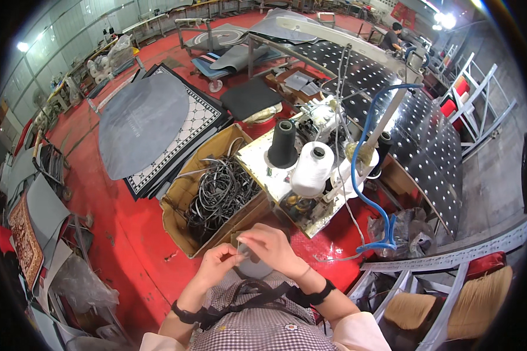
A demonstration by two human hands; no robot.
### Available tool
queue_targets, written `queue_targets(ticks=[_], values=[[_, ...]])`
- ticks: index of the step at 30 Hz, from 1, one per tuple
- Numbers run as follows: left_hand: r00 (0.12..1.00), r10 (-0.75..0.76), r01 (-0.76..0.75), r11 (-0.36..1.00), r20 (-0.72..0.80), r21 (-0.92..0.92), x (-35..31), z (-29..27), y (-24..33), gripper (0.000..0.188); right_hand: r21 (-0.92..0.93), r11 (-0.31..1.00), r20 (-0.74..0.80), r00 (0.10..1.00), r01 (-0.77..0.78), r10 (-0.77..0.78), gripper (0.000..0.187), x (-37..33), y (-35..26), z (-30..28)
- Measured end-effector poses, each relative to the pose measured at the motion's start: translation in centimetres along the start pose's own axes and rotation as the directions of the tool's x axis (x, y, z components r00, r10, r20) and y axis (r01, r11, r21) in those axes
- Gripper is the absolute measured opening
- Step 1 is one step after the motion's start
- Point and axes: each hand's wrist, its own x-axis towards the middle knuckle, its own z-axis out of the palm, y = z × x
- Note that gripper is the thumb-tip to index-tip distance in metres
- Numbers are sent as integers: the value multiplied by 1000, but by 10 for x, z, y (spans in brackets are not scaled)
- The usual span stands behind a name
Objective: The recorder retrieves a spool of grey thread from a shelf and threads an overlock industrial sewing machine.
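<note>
My left hand (pixel 220 265) and my right hand (pixel 270 250) are close together in front of my checked apron (pixel 246 319). Fingers and thumb are pinched together on each. Whatever they hold, if anything, is too small to make out. Under them shows part of a grey rounded surface (pixel 255 268). Just beyond stands a cardboard box (pixel 178 234) with a tangle of dark narrow strips (pixel 219 190) inside. Right of it, a worn sewing machine table (pixel 257 153) carries a black thread cone (pixel 283 146) and a white thread cone (pixel 312 169).
A blue hose (pixel 364 190) hangs beside the machine. Stacked mats (pixel 143 126) lie on the red floor (pixel 132 257) at left. A black perforated table (pixel 413 143) stretches along the right. Metal frames with tan thread bundles (pixel 480 301) stand near right. Another person (pixel 392 38) sits far off.
</note>
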Motion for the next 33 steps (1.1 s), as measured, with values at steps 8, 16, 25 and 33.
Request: queue_targets(ticks=[8,16,25,33], values=[[922,177,-152,983,-343,99,1,4,4,11,226,952,58,979,-205,197,12,-22,19,30],[914,129,-132,991,-384,17,-2,17,4,14,-168,975,80,987,149,-137,4,-21,-18,28],[899,134,-121,991,-417,57,-1,17,2,11,-523,816,206,966,245,-158,7,-22,-29,33],[940,228,-133,930,-255,343,-7,15,3,8,-329,942,-40,995,71,-89,3,-5,-24,6]])
